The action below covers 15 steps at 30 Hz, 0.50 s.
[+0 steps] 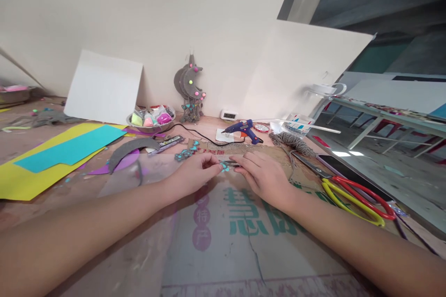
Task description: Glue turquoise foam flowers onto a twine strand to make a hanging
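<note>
My left hand (pixel 193 174) is closed, thumb and finger pinched at a small turquoise piece (pixel 226 167). Facing it, my right hand (pixel 266 176) is closed on a slim grey tool (pixel 232 164), whose exact kind I cannot make out; its end reaches the turquoise piece. Both hands are over a cardboard sheet (pixel 219 250) printed with green and purple characters. Just beyond the left hand lies a cluster of grey and turquoise pieces (pixel 186 152).
Behind the hands sits a blue glue gun (pixel 242 130) with a black cord. Scissors (pixel 358 199), a phone (pixel 351 174) and grey yarn (pixel 292 143) lie right. Left are yellow and turquoise sheets (pixel 73 148), a grey arc (pixel 128 148) and a bowl (pixel 148 129). A moon ornament (pixel 190 86) hangs behind.
</note>
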{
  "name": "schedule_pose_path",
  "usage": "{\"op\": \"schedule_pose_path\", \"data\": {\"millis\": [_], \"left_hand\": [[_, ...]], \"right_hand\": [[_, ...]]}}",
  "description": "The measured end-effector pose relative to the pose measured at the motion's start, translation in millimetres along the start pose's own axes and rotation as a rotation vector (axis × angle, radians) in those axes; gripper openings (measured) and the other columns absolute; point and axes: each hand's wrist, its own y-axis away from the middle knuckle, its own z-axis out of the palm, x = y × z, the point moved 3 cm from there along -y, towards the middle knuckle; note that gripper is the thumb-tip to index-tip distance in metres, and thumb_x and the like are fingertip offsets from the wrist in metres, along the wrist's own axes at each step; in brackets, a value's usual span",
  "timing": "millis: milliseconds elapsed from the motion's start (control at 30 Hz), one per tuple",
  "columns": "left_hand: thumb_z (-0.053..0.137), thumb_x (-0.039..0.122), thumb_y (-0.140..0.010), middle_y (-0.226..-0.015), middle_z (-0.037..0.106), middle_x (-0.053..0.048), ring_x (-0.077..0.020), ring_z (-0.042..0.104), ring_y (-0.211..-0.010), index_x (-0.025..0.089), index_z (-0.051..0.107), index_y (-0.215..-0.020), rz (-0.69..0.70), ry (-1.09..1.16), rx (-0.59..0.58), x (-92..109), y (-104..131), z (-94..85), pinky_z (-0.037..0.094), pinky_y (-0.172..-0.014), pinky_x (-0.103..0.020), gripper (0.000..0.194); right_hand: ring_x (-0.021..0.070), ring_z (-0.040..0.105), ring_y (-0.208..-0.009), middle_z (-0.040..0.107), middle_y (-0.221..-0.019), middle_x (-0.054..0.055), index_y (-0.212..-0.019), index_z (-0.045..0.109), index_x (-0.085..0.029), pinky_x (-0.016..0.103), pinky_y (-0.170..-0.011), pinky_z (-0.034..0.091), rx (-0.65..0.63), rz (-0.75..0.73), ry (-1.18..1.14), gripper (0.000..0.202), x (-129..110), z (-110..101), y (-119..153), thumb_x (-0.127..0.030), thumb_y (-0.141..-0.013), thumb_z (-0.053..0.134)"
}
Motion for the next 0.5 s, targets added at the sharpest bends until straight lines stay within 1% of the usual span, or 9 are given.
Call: {"op": "schedule_pose_path", "data": {"millis": [167,333,500], "left_hand": [[0.048,0.035,-0.075,-0.061,0.050,0.003,-0.0093,0.044,-0.053,0.017,0.051,-0.068,-0.012,0.008,-0.030,-1.6,0.1,0.7,0.034,-0.049,-0.020,0.019],[0.048,0.034,-0.074,-0.062,0.052,0.003,-0.0095,0.045,-0.055,0.016,0.053,-0.069,-0.012,-0.018,-0.017,0.6,0.9,-0.1,0.034,-0.050,-0.020,0.019],[0.047,0.036,-0.075,-0.062,0.052,0.003,-0.0098,0.046,-0.055,0.017,0.053,-0.070,-0.027,-0.013,-0.024,-0.9,1.0,0.2,0.034,-0.050,-0.020,0.021]], "right_hand": [[0.0189,0.051,-0.077,0.061,-0.083,0.009,-0.110,0.057,-0.015,0.031,-0.069,0.039,-0.012,-0.011,0.012,0.031,-0.3,1.1,0.0,-0.029,-0.091,0.038],[0.0184,0.050,-0.075,0.061,-0.082,0.008,-0.109,0.058,-0.015,0.031,-0.068,0.038,-0.002,-0.023,0.013,0.030,-0.9,1.4,0.2,-0.029,-0.091,0.039],[0.0188,0.050,-0.077,0.062,-0.084,0.007,-0.111,0.056,-0.015,0.031,-0.069,0.038,-0.022,-0.021,0.010,0.029,-0.1,3.5,0.2,-0.028,-0.090,0.040]]}}
